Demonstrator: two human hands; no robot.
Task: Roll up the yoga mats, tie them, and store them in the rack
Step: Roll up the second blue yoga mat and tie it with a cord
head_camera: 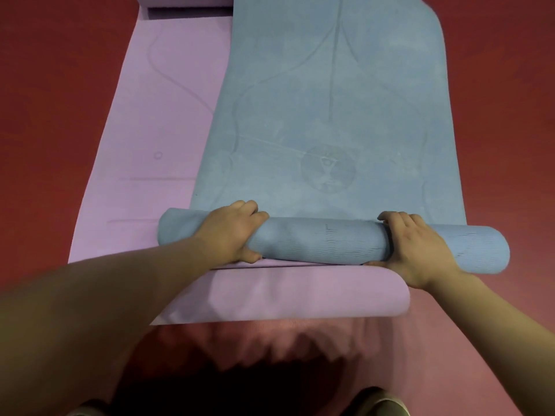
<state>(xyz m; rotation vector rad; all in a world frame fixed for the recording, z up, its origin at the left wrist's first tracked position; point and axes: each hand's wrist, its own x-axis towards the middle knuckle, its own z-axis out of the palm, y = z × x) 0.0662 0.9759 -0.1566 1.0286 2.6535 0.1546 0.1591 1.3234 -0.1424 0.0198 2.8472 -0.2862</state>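
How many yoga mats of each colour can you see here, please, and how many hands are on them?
blue yoga mat, partly rolled: 1
lilac yoga mat, lying flat beneath it: 1
hands gripping the blue roll, left hand and right hand: 2
Total: 4
I cannot tell whether the lilac strip at the top edge is a separate mat.

Left hand (pixel 229 232) and right hand (pixel 416 250) gripping half-rolled blue mat (pixel 324 241), atop pink mat (pixel 156 115), red floor (pixel 45 85)

Two hands (pixel 229 232) (pixel 416 250); seemingly three mats (pixel 330 115) (pixel 156 121) (pixel 270 349).
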